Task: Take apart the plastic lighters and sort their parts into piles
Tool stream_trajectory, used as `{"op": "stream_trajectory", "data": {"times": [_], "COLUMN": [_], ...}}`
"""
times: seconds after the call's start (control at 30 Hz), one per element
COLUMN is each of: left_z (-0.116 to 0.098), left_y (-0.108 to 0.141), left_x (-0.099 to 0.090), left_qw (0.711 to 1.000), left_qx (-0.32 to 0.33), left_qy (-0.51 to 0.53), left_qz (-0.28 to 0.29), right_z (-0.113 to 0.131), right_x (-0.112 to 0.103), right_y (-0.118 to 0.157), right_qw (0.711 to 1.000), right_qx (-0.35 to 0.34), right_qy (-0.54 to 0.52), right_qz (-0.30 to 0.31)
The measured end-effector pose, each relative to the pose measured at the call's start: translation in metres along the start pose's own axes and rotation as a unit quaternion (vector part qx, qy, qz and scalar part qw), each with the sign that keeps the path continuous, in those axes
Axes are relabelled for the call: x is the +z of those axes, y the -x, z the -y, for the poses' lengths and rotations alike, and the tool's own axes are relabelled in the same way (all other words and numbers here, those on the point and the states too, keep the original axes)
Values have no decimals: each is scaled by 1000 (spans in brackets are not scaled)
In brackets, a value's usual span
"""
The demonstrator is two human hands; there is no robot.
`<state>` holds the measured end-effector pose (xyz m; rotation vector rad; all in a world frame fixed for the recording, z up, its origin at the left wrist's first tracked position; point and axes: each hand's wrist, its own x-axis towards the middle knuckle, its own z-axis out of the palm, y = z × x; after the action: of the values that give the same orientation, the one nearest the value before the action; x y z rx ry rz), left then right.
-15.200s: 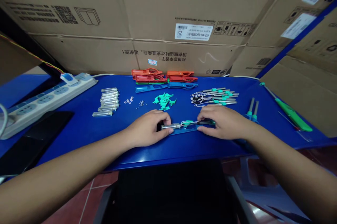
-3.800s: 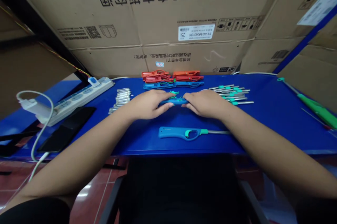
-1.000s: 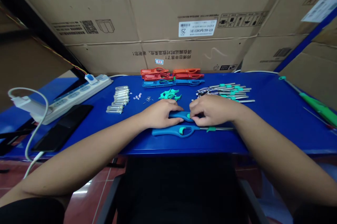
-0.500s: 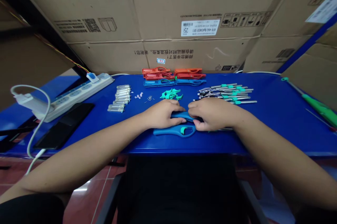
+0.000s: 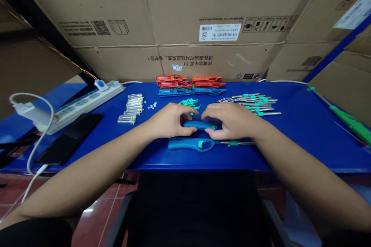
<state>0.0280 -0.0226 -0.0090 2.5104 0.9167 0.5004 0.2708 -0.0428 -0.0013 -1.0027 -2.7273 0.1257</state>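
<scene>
Both hands are at a blue lighter handle (image 5: 199, 125) lying sideways above the table. My left hand (image 5: 169, 120) curves its thumb and fingers around the handle's left end. Around its right end are the bent fingers and thumb of my right hand (image 5: 233, 121), partly hiding it; a bit of green shows there. Just in front lies a second blue lighter (image 5: 182, 144) with a green trigger and a metal tube pointing right. Behind the hands are a pile of green triggers (image 5: 189, 103) and several metal tubes with green collars (image 5: 261, 104).
Red, orange and blue handle shells (image 5: 193, 84) line the back by the cardboard (image 5: 174, 38). Clear fuel tanks (image 5: 134, 108) and tiny pale parts (image 5: 152, 105) lie left. Farther left are a power strip (image 5: 89, 102) and a phone (image 5: 69, 138); a green screwdriver (image 5: 348, 119) is at right.
My hands have moved slightly apart and their fingers have spread along the blue handle, leaving more of it visible. The front lighter's metal tube shows more now.
</scene>
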Motion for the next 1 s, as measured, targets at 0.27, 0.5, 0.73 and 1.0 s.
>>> {"op": "stream_trajectory", "data": {"times": [0.27, 0.5, 0.73, 1.0], "left_z": [0, 6, 1, 2], "left_y": [2, 1, -1, -3], "left_x": [8, 12, 24, 28], "left_qw": [999, 996, 995, 999], "left_qx": [15, -27, -22, -25], "left_qy": [43, 83, 92, 45], "left_qz": [-22, 24, 0, -8], "right_z": [7, 13, 26, 32], "right_x": [5, 5, 5, 10], "right_y": [-3, -3, -18, -32], "right_qw": [1000, 999, 991, 986], "right_qx": [14, 17, -10, -5], "right_qy": [-8, 20, 112, 142], "right_qz": [17, 39, 75, 85]}}
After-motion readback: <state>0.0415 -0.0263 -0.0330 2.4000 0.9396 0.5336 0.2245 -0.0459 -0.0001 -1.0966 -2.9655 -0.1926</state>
